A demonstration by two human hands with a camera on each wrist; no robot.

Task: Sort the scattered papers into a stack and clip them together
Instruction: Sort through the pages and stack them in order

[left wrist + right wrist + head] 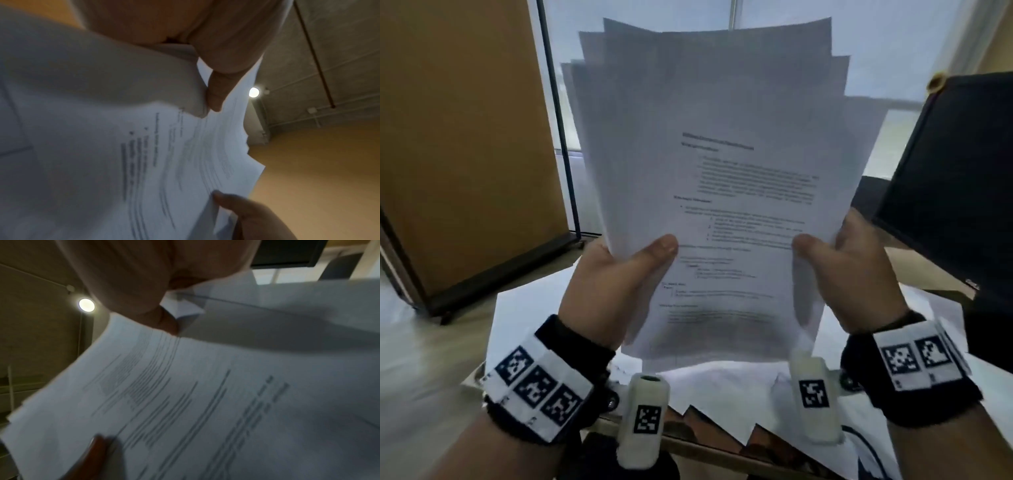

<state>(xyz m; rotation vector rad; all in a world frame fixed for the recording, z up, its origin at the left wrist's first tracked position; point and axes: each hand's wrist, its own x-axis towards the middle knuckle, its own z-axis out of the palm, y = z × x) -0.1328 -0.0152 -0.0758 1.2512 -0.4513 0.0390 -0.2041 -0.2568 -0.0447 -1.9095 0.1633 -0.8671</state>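
While I hold sheaf of papers (709, 192) upright above table (935, 308), left hand (613, 284) and right hand (849, 277) pinch side edges; top corners fanned. Advise loosened pinch, tapping bottom edge square.

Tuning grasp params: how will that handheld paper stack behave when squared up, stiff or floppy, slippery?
Likely floppy: the paper stack bows at its top edge while the left hand and right hand pinch only its lower sides. Sheets probably slide easily; their top edges sit staggered. Looks light for its size.
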